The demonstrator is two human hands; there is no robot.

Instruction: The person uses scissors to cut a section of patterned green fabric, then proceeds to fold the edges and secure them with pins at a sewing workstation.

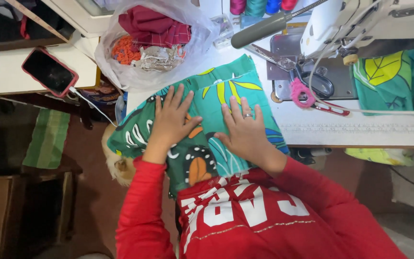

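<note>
A piece of green cloth (219, 91) with yellow leaves and orange and white shapes lies over the front edge of the white sewing table (360, 129). My left hand (171, 120) lies flat on its left part, fingers spread. Pressed flat on the cloth just to the right is my right hand (243, 129), with a ring on one finger. Both hands hold the cloth down and grip nothing. Red sleeves cover both arms.
A sewing machine (360, 24) stands at the back right, with pink-handled scissors (305, 93) and more green cloth (394, 81) beside it. A clear bag of fabric scraps (154, 43) sits behind the cloth. A phone in a red case (49, 71) lies on a side table.
</note>
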